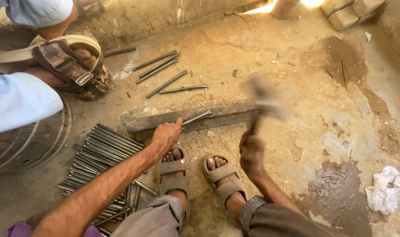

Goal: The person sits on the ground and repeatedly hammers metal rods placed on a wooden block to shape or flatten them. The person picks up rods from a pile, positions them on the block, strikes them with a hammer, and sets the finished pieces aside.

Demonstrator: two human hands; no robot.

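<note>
My left hand (pixel 166 135) pinches a thin metal rod (pixel 198 116) that lies across a long dark iron bar (pixel 226 113) set in the dirt floor. My right hand (pixel 251 153) is closed round the handle of a hammer (pixel 265 100), whose head is blurred with motion above the right part of the bar. The rod's free end points up and to the right. Both my sandalled feet (pixel 195 173) rest just below the bar.
A heap of metal rods (pixel 101 158) lies at the lower left, and a few loose rods (pixel 162 70) lie beyond the bar. Another person's sandalled foot (pixel 70 61) stands at the upper left. Crumpled white plastic (pixel 387 189) sits at right, bricks (pixel 346 13) at top right.
</note>
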